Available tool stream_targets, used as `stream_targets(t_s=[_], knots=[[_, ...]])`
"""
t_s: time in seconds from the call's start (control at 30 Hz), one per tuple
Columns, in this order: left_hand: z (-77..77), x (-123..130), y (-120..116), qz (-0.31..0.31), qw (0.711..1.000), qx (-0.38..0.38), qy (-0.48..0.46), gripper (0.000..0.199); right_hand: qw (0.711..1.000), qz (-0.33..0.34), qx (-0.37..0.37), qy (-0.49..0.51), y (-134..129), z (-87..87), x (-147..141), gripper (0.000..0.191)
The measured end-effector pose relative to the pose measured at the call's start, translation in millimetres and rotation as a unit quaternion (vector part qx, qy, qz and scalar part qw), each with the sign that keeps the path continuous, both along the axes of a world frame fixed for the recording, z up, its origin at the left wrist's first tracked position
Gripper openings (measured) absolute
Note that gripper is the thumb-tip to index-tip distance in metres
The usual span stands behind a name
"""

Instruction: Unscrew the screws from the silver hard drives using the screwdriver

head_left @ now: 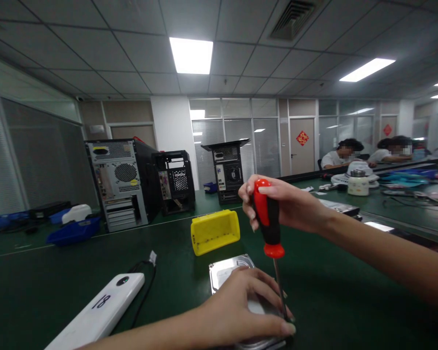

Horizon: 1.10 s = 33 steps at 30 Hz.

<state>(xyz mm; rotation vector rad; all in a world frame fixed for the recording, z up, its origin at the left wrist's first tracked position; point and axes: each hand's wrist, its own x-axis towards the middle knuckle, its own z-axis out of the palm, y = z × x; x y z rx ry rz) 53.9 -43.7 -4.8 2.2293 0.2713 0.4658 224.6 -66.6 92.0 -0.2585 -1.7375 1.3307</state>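
A silver hard drive (222, 273) lies on the green table in front of me, largely covered by my left hand. My left hand (241, 306) grips the drive across its top. Its thumb and fingertips come together at the drive's right edge, close around the lower end of a screwdriver's shaft. My right hand (273, 201) is closed around the red and black handle of that screwdriver (269, 221), palm over the handle's top. The screwdriver stands nearly upright, pointing down to the drive's near right edge. Its tip is hidden among my left fingers.
A yellow bin (216, 233) with small dark bits stands behind the drive. On the left lies a white power bank (98, 311) with a black cable. Computer cases (122, 184) line the table's back, beside a blue tray (75, 231). People (345, 153) sit at the far right.
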Motion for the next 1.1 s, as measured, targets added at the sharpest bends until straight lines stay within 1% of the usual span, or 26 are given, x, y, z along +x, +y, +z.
stream_targets(t_s=[0.03,0.1,0.2,0.23,0.3,0.37,0.47,0.57,0.7,0.77,0.83,0.87,0.93,0.97,1.0,1.03,1.07,1.1], knots=[[1.2,-0.3,1.2,-0.003,1.0,-0.013,-0.003,0.024,1.0,-0.013,0.01,0.008,1.3,-0.9,-0.8,0.009],[2.5,0.0,3.6,-0.002,1.0,-0.025,-0.009,0.023,0.999,-0.015,0.027,0.021,3.5,-2.5,-2.7,0.009],[2.7,1.4,6.2,0.001,1.0,-0.02,-0.023,0.022,0.999,0.02,0.026,0.027,3.7,-2.1,-3.7,0.009],[2.6,1.8,6.7,-0.001,1.0,-0.019,-0.025,0.022,0.999,0.034,0.016,0.023,2.8,-1.1,-3.1,0.01],[2.7,2.0,6.9,-0.003,0.999,-0.018,-0.03,0.023,0.999,0.053,-0.006,0.006,0.2,1.7,-0.7,0.022],[3.0,1.6,6.9,-0.005,0.999,-0.015,-0.034,0.023,0.998,0.062,-0.012,-0.012,-1.8,4.1,2.1,0.027],[4.1,0.2,6.9,-0.014,0.999,-0.005,-0.037,0.023,0.999,0.049,0.015,-0.016,-1.3,5.1,4.4,0.021],[5.9,-0.9,7.3,-0.021,0.999,0.0,-0.038,0.024,0.998,0.038,0.041,-0.002,1.7,2.1,2.7,0.013],[9.6,-2.9,7.0,-0.012,0.999,0.02,-0.039,0.022,0.997,0.076,0.022,0.017,2.0,-5.0,-3.6,0.017],[11.8,-3.8,6.6,0.011,0.998,0.042,-0.037,0.018,0.997,0.068,0.013,0.016,-1.4,-5.9,-6.6,0.017],[14.2,-4.3,6.4,0.033,0.997,0.06,-0.039,0.017,0.999,0.035,0.007,0.016,-7.7,-1.3,-8.0,0.015],[15.5,-4.3,6.5,0.041,0.996,0.062,-0.043,0.018,1.0,0.01,0.002,0.021,-11.9,3.7,-7.6,0.017],[18.2,-4.1,6.6,0.062,0.995,0.06,-0.056,0.023,0.996,-0.061,-0.007,0.059,-21.3,19.2,-3.4,0.02],[19.6,-4.0,6.5,0.076,0.993,0.056,-0.065,0.026,0.99,-0.108,-0.006,0.09,-25.8,28.8,0.7,0.024],[20.8,-3.9,6.3,0.091,0.992,0.053,-0.075,0.029,0.98,-0.154,0.008,0.124,-29.5,38.7,6.3,0.03],[21.9,-3.9,5.9,0.106,0.989,0.054,-0.085,0.032,0.964,-0.211,0.03,0.158,-31.6,48.2,13.4,0.034],[22.8,-4.1,5.3,0.119,0.987,0.058,-0.088,0.035,0.948,-0.258,0.063,0.173,-31.6,56.3,22.1,0.036],[23.7,-4.4,4.6,0.129,0.986,0.065,-0.083,0.036,0.933,-0.305,0.11,0.156,-28.8,62.3,32.2,0.037]])
